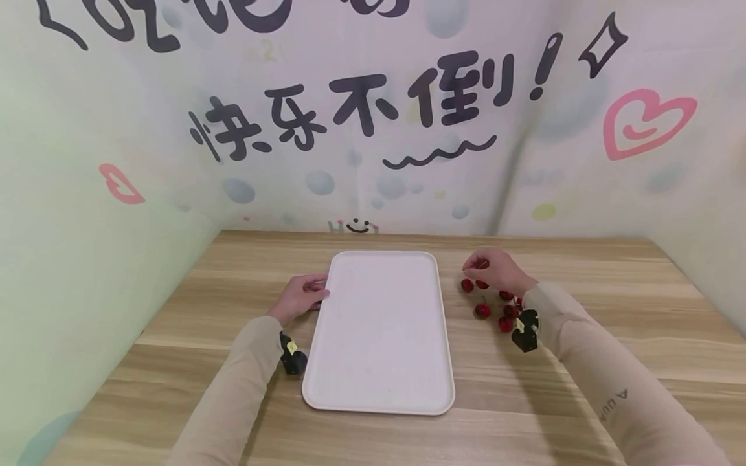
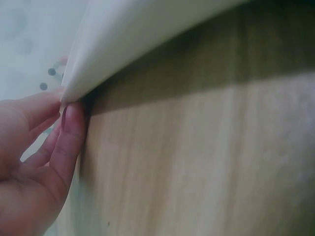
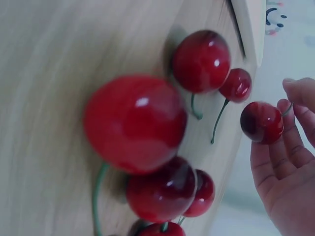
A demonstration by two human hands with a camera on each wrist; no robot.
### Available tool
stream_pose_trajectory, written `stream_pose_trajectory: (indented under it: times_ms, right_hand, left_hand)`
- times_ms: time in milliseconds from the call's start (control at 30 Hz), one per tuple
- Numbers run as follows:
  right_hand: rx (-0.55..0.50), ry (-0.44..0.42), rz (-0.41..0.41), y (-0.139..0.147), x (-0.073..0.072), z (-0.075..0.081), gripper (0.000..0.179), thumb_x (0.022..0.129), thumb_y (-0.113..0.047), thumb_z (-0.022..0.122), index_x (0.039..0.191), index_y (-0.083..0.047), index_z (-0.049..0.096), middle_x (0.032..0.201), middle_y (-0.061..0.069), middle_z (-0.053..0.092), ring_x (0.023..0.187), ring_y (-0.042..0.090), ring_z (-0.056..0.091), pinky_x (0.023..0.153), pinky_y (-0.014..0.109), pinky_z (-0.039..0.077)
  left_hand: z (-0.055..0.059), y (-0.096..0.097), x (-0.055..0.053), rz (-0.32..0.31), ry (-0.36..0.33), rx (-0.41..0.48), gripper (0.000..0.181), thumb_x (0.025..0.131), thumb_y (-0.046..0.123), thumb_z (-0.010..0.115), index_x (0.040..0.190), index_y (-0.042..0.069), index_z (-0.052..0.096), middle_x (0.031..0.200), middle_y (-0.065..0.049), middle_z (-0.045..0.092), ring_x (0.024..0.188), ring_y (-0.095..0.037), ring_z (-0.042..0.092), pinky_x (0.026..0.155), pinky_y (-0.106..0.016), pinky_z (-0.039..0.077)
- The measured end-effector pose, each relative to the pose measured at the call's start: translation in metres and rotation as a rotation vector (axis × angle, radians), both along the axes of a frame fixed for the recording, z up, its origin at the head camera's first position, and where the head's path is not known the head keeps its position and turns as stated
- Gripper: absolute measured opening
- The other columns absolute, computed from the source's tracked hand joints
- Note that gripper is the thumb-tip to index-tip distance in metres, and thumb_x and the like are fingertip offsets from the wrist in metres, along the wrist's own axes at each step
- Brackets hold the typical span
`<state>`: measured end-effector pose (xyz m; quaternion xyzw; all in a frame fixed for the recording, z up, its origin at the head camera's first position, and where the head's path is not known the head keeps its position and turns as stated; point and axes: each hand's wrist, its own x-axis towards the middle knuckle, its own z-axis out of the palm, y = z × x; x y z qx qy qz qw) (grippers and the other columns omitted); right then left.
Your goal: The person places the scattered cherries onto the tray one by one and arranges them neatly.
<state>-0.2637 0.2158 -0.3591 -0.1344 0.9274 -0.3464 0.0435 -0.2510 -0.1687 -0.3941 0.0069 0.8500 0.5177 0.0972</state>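
A white rectangular tray (image 1: 379, 336) lies lengthwise on the wooden table, its rim slightly raised. At its left long side my left hand (image 1: 298, 298) pinches the rim between thumb and fingers; the left wrist view shows the fingertips (image 2: 74, 118) against the tray's edge. To the right of the tray, my right hand (image 1: 497, 270) is over a loose group of dark red cherries with green stems. Its thumb and fingers pinch one cherry (image 3: 262, 123) by the stem, and that cherry hangs in front of the palm. Other cherries (image 3: 135, 123) lie on the table below the hand, partly hidden by it in the head view.
The wood-grain table (image 1: 198, 298) meets a printed cloth backdrop (image 1: 350, 181) at its far edge, with cloth at both sides as well. A small black device (image 1: 526, 331) is strapped to the right wrist, another (image 1: 291, 356) to the left.
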Motion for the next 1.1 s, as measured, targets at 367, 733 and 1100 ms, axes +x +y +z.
stream_pose_trajectory:
  times_ms: [367, 733, 1100]
  right_hand:
    - [-0.058, 0.042, 0.055, -0.016, 0.006, 0.005, 0.013, 0.082, -0.008, 0.061, 0.090, 0.002, 0.062, 0.079, 0.006, 0.061, 0.077, 0.020, 0.056, 0.070, 0.032, 0.048]
    - [-0.129, -0.080, 0.107, -0.045, 0.006, 0.015, 0.017, 0.083, -0.008, 0.060, 0.097, 0.001, 0.060, 0.086, 0.008, 0.059, 0.076, 0.019, 0.057, 0.057, 0.034, 0.049]
    - [-0.133, -0.097, 0.161, -0.093, -0.005, 0.019, 0.020, 0.081, -0.006, 0.063, 0.099, 0.003, 0.061, 0.087, 0.008, 0.059, 0.077, 0.019, 0.057, 0.069, 0.031, 0.052]
  left_hand:
    - [-0.003, -0.001, -0.001, 0.003, 0.000, -0.009, 0.042, 0.084, 0.004, 0.058, 0.125, 0.000, 0.047, 0.102, -0.017, 0.056, 0.077, -0.017, 0.056, 0.067, -0.026, 0.053]
    - [-0.003, 0.000, -0.001, 0.012, 0.006, -0.001, 0.042, 0.084, 0.003, 0.059, 0.125, 0.000, 0.048, 0.101, -0.018, 0.056, 0.075, -0.016, 0.056, 0.066, -0.026, 0.053]
    - [-0.002, 0.000, -0.002, 0.009, -0.001, 0.011, 0.042, 0.084, 0.003, 0.058, 0.125, -0.001, 0.047, 0.101, -0.019, 0.057, 0.073, -0.015, 0.057, 0.066, -0.026, 0.053]
